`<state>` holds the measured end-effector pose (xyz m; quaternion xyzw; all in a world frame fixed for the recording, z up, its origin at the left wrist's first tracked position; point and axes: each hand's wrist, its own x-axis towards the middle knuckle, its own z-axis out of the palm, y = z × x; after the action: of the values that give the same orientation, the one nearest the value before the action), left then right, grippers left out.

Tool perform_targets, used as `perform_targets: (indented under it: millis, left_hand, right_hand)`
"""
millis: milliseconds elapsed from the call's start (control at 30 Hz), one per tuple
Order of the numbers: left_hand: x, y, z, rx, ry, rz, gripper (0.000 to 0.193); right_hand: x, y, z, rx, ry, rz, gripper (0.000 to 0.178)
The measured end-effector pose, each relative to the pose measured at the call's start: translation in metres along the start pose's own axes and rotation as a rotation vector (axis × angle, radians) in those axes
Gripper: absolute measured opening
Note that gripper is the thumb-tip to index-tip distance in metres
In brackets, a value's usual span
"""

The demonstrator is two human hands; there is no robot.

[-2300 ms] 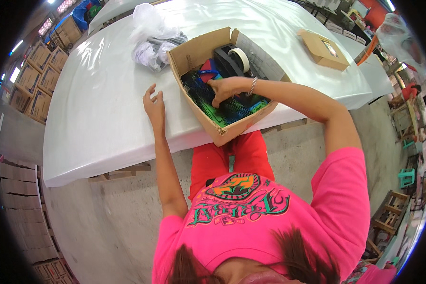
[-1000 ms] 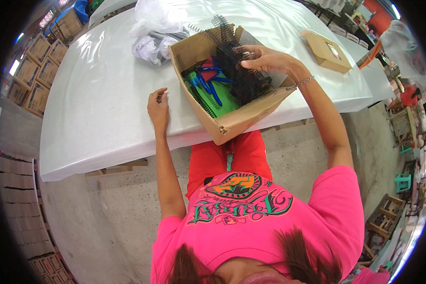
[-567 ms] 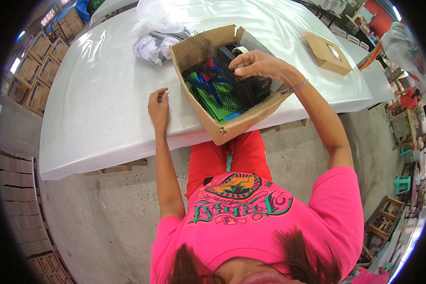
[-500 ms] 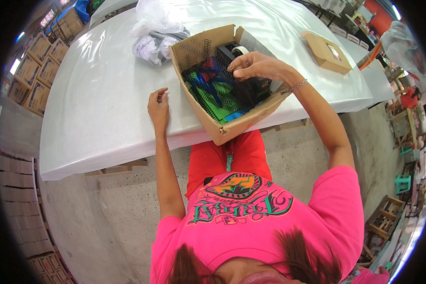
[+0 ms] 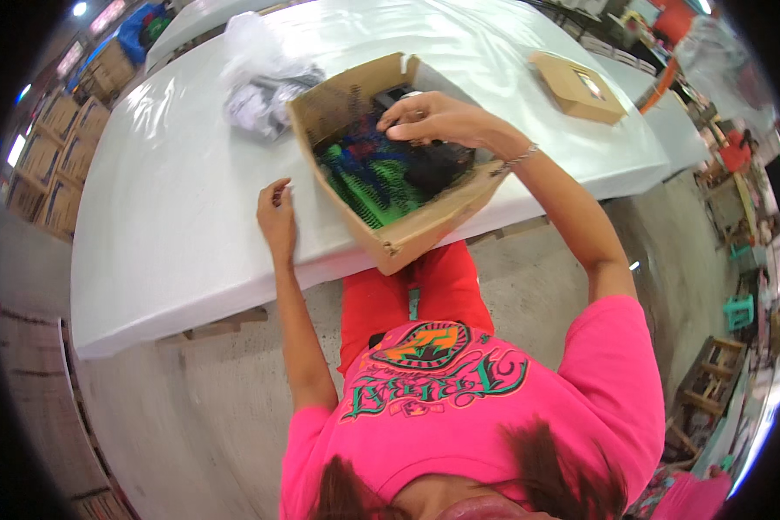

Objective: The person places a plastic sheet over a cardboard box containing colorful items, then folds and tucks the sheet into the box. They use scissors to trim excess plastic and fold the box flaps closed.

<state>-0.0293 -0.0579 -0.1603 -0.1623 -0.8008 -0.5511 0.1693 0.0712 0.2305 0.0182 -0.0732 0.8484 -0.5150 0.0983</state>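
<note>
An open cardboard box [image 5: 446, 227] sits at the table's near edge, directly in front of me. Green, blue and black spiral coils [image 5: 373, 178] lie tangled inside it, beside a dark tape dispenser [image 5: 393, 94]. Over the box's far right part hovers my right hand [image 5: 433, 120], its thumb and fingertips pinched together. Whatever it pinches, if anything, is too blurred to make out. My left hand [image 5: 276, 217] rests on the white tabletop left of the box, fingers loosely bent and partly apart, with nothing visible in it.
The long table wears a shiny white cover [image 5: 156, 208]. A crumpled clear plastic bag [image 5: 264, 95] lies left of the box's far end. Further right is a flat brown carton [image 5: 576, 87]. Stacked cartons [image 5: 48, 165] stand far left; a green stool [image 5: 738, 312] is on the right.
The whole view has shifted slightly. My right hand has moved a little left over the box, partly covering the dispenser. My left hand stays on the table.
</note>
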Motion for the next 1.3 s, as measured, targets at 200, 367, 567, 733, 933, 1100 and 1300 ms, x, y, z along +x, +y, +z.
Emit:
perform_targets:
  millis: [200,367,567,733,933,1100,1300]
  left_hand:
    - [0.0,0.002,-0.003,-0.023,-0.073,-0.043,0.024]
    - [0.005,-0.007,0.004,0.042,-0.083,-0.022,0.022]
    - [0.003,-0.01,0.0,0.018,-0.073,0.009,0.024]
    - [0.006,-0.007,0.003,0.025,-0.101,-0.033,0.023]
    - [0.005,-0.019,-0.007,0.041,-0.103,-0.038,0.023]
    - [0.004,-0.024,-0.004,0.03,-0.076,-0.032,0.023]
    - [0.009,-0.01,0.009,0.002,-0.118,-0.036,0.026]
  right_hand:
    - [0.019,0.04,0.018,-0.032,0.065,0.025,0.055]
    - [0.041,0.065,0.009,-0.142,-0.157,0.162,0.061]
    - [0.056,0.024,0.048,-0.726,-0.437,0.398,0.081]
    - [0.128,0.079,0.113,-0.975,-0.666,0.22,0.094]
    - [0.129,0.099,0.157,-1.017,-0.174,0.422,0.144]
    - [0.117,0.095,0.15,-0.713,-0.078,0.513,0.152]
    - [0.108,0.111,0.139,-0.659,-0.027,0.493,0.143]
